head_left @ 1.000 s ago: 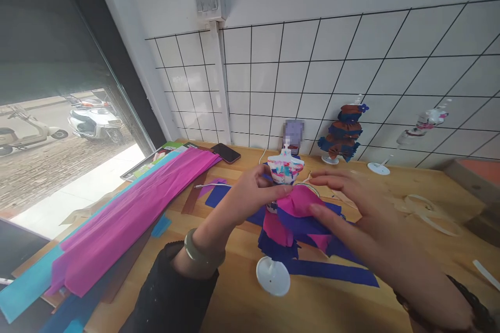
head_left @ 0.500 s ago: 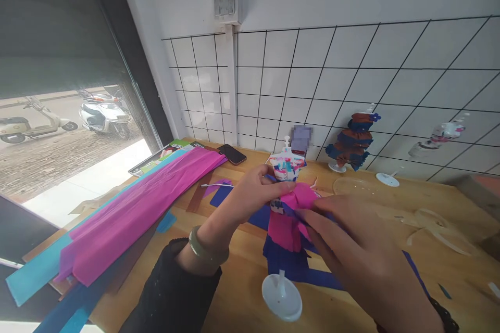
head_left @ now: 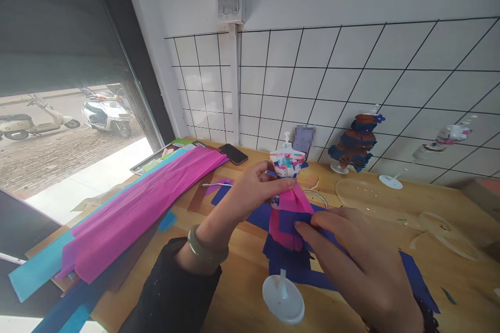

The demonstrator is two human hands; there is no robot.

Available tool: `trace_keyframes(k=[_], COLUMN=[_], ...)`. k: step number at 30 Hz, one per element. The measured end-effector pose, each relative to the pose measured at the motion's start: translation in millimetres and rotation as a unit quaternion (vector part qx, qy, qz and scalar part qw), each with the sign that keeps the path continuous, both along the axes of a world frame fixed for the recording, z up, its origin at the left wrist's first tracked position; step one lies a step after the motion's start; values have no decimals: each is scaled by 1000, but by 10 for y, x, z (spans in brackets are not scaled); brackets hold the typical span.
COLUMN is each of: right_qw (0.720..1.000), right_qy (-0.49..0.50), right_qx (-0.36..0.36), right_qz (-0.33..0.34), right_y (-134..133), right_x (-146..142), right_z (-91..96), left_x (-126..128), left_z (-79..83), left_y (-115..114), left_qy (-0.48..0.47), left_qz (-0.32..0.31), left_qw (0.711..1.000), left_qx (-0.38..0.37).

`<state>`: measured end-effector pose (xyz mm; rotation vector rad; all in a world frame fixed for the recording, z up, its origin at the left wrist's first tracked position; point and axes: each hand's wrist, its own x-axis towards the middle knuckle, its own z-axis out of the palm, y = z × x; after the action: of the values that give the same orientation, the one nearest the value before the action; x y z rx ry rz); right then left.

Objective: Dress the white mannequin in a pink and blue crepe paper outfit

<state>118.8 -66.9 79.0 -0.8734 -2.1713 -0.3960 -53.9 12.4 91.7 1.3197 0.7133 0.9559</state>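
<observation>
A small dress-form figure (head_left: 287, 164) on a white round stand (head_left: 283, 299) wears a layered skirt of magenta and dark blue crepe paper (head_left: 288, 218). My left hand (head_left: 250, 195) pinches the magenta paper against the figure's waist. My right hand (head_left: 351, 260) lies over the skirt's right side, fingers pressed on the blue and magenta layers. A long dark blue paper strip (head_left: 417, 281) trails from under that hand across the wooden table (head_left: 390, 213).
Folded magenta crepe paper (head_left: 136, 213) and cyan sheets (head_left: 35, 276) lie at the left. A phone (head_left: 233, 154) rests near the tiled wall. A second dressed figure (head_left: 353, 140) and a tilted one (head_left: 441, 140) stand at the back. Clear tape strips (head_left: 441, 229) curl at right.
My right hand slid down from the waist to the lower skirt, smoothing the magenta piece flat. The left hand kept its pinch at the waist. The camera shifted slightly.
</observation>
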Motion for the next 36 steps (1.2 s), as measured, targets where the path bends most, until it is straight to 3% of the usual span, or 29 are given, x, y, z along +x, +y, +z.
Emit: trace_keyframes(k=[7,15,20,24,27,30,33,36], right_qw=[995,994,996,996,992,962,929,916], right_qy=[-21,-36,-59,10,123,205,227,215], right_qx=[88,96,49,27,-34,-159,-284,-335], right_qz=[33,31,50,84,14,-82,-75,-53], right_y=[37,71,66,20,40,120,181,177], right_x=[-120,-164,-134,-48,37,93,92,50], right_z=[52,54,2,48,77,23,-50,-49], left_x=[-18,-25,-32,-49,-50,-30,-2,19], left_z=[17,-8,-17,-5,20,28,12,-4], left_y=[-3,19,39,41,16,-22,-50,-56], left_qy=[1,-5,-13,0,27,48,57,57], left_qz=[22,23,20,11,-10,-34,-50,-60], left_qw=[999,999,999,999,998,996,995,994], left_qx=[27,21,28,35,49,59,63,67])
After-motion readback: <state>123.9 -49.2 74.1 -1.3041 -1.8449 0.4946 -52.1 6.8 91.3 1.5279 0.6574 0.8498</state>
